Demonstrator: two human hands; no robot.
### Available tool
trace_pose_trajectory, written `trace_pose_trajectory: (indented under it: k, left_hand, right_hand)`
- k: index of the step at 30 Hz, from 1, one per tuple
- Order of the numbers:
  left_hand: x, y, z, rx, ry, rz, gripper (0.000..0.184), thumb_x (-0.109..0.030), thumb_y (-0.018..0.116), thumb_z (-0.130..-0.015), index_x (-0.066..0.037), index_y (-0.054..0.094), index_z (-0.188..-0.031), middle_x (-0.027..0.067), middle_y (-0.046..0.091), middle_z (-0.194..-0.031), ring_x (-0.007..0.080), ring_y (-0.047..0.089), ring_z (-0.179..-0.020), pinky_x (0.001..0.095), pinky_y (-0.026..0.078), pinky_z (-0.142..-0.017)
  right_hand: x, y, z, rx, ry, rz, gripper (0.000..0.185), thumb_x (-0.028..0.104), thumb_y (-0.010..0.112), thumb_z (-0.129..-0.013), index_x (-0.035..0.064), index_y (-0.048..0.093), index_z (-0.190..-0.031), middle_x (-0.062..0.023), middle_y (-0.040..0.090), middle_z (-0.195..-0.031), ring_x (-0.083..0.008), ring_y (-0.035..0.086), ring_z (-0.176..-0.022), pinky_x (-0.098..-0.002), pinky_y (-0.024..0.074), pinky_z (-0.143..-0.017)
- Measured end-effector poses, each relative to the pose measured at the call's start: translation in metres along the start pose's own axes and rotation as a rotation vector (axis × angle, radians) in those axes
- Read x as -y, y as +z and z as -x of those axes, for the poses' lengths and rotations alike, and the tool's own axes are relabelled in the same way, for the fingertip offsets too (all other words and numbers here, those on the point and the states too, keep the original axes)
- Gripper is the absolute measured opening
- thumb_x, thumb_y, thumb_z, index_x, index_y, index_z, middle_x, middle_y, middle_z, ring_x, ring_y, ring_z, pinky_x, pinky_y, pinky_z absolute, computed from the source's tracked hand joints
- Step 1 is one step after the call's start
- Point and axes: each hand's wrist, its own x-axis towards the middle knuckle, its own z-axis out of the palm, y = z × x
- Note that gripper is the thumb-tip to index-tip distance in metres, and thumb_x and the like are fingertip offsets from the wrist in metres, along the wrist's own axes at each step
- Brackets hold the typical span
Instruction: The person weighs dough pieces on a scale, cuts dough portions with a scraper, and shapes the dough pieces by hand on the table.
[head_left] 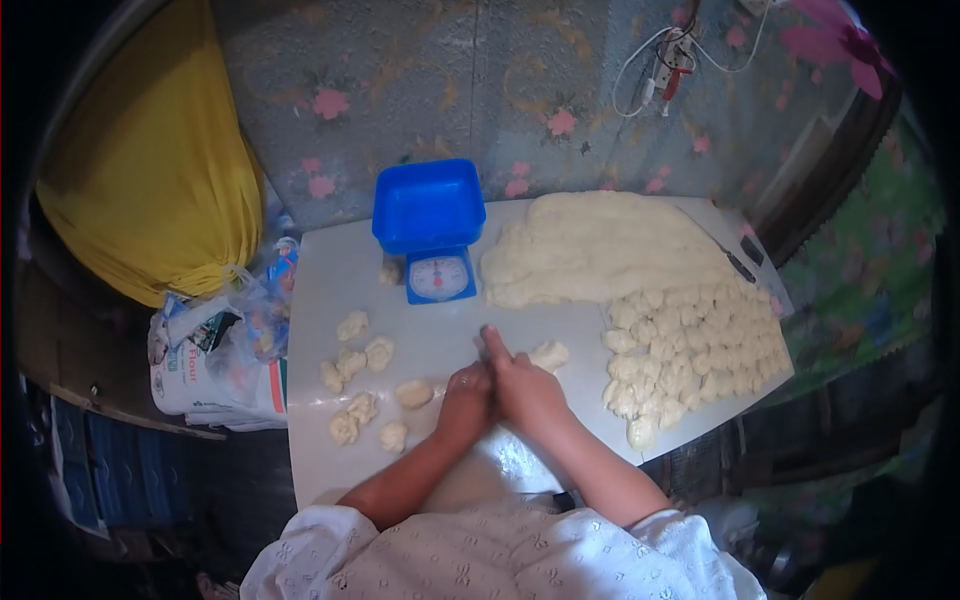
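Observation:
My left hand (468, 392) is closed and presses against my right hand (522, 384) above the middle of the table. One finger of the right hand points forward while its other fingers fold in toward the left. Whatever lies between the palms, if anything, is hidden. Just right of my hands sits a lump of dough (549, 355). A smoother oval dough piece (414, 394) rests left of them. Farther left are several rough dough lumps (379, 352). Behind my hands stands a blue kitchen scale (438, 277) with a blue tray (428, 205) on top.
A large dough slab (600, 245) covers the table's back right. Rows of small dough balls (690, 350) fill the right side. A knife (738, 264) lies by the slab's edge. Left of the table (340, 270) are a flour bag (190, 375) and a yellow cloth (160, 160).

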Motion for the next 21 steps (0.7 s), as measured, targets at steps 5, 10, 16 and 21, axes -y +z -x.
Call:
trace_pose_trajectory:
  k: [5, 10, 16, 21]
  left_hand:
    - [0.007, 0.005, 0.009, -0.158, 0.051, 0.075, 0.051, -0.023, 0.065, -0.076, 0.0, 0.051, -0.119, 0.0196, 0.056, -0.115, 0.0322, 0.051, -0.11, 0.0426, 0.037, -0.095]
    - [0.007, 0.003, 0.014, -0.267, 0.056, 0.012, 0.044, -0.014, 0.059, -0.08, -0.002, 0.049, -0.121, 0.0194, 0.056, -0.113, 0.0365, 0.054, -0.101, 0.0427, 0.04, -0.09]
    - [0.023, -0.005, 0.016, -0.066, -0.007, 0.108, 0.039, -0.012, 0.054, -0.083, 0.001, 0.048, -0.12, 0.0222, 0.054, -0.115, 0.037, 0.049, -0.109, 0.0434, 0.038, -0.094]
    - [0.009, 0.002, 0.011, -0.286, -0.006, 0.111, 0.043, -0.022, 0.057, -0.084, -0.003, 0.049, -0.121, 0.021, 0.044, -0.129, 0.0367, 0.047, -0.112, 0.044, 0.034, -0.097]
  right_hand:
    - [0.0, 0.003, -0.039, -0.096, -0.012, 0.029, 0.074, 0.012, 0.053, -0.081, 0.0115, 0.014, -0.144, -0.0275, 0.057, -0.099, -0.041, 0.06, -0.083, -0.0455, 0.0479, -0.076]
    - [-0.033, -0.014, -0.003, -0.04, 0.093, -0.098, 0.064, 0.013, 0.046, -0.087, 0.013, 0.016, -0.144, -0.0257, 0.059, -0.104, -0.0417, 0.057, -0.094, -0.0461, 0.0457, -0.082]
    - [-0.1, 0.027, 0.083, -0.201, 0.005, -0.595, 0.071, 0.012, 0.053, -0.086, 0.0082, 0.013, -0.145, -0.025, 0.044, -0.132, -0.0329, 0.044, -0.123, -0.0354, 0.0345, -0.101]
    - [-0.137, 0.039, 0.126, -0.369, 0.0, -1.096, 0.074, 0.019, 0.058, -0.087, 0.0106, 0.014, -0.145, -0.0132, 0.026, -0.146, -0.0275, 0.03, -0.132, -0.0362, 0.0246, -0.108]
